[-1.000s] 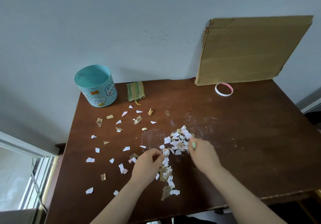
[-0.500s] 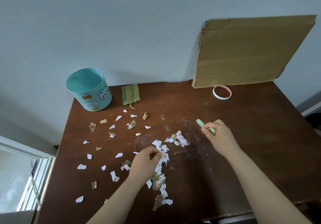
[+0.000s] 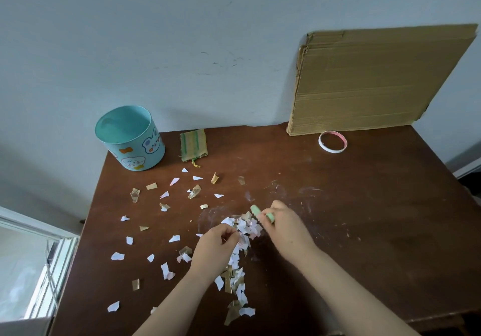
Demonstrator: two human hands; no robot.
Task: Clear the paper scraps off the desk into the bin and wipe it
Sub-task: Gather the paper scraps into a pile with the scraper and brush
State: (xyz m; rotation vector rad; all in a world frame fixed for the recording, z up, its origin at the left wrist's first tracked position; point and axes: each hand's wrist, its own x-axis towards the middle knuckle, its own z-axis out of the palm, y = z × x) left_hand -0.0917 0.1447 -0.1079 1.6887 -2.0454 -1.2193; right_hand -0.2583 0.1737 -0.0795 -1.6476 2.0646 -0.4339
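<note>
Paper scraps (image 3: 244, 227) are heaped between the two hands, with a trail running to the near edge of the desk (image 3: 364, 205) and loose bits scattered left. Bin (image 3: 130, 137) stands upright at back-left, well apart, only its teal inside showing. Left hand (image 3: 213, 249) is curled at the heap, grip on scraps unclear. Right hand (image 3: 283, 229) grips a pale green stick (image 3: 256, 211), tip at the heap.

**Bare Hands, Bare Forearms**

My left hand (image 3: 216, 247) and my right hand (image 3: 286, 229) are both bare. My left forearm (image 3: 177, 301) and right forearm (image 3: 351, 291) are bare too, uncovered down to the bottom edge of view.
</note>
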